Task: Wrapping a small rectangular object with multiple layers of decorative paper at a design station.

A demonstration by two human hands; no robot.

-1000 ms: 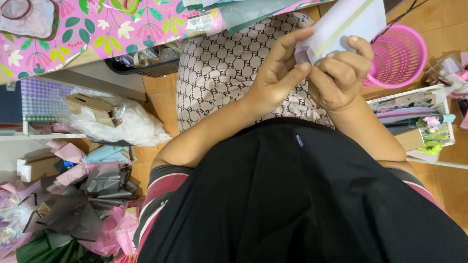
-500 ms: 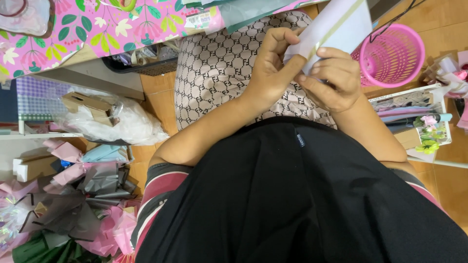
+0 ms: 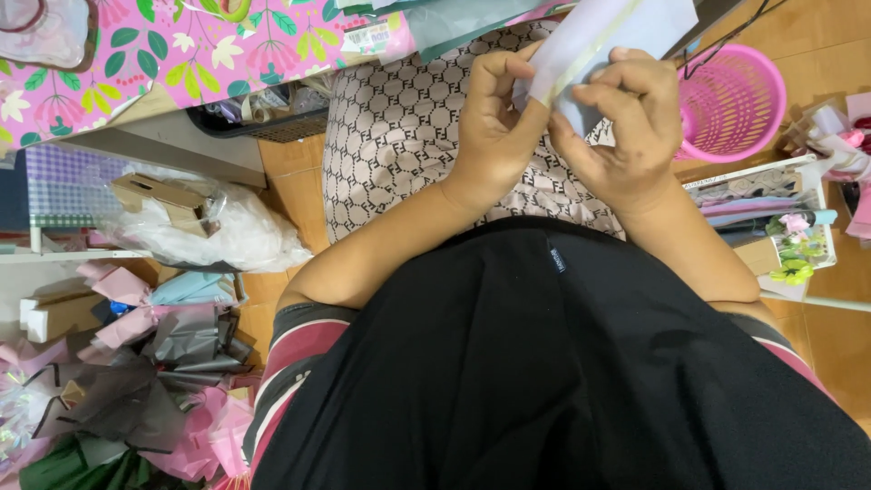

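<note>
Both hands pinch one smooth pale-blue paper sheet [image 3: 617, 36], upper centre: left hand [image 3: 494, 136] and right hand [image 3: 626, 136] fingers closed on its folded edge. Pink mesh basket [image 3: 730, 100] just right.

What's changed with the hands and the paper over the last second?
The left hand moved in and now pinches the pale paper beside the right hand, fingertips close together; earlier its fingers only reached toward it. The right hand kept its grip. The pink basket stayed put.

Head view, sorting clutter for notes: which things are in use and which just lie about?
In use: left hand, right hand, pale folded paper pinched between both.

Lying about: pink basket, floral wrapping paper, plastic bag, tissue bundles.
</note>
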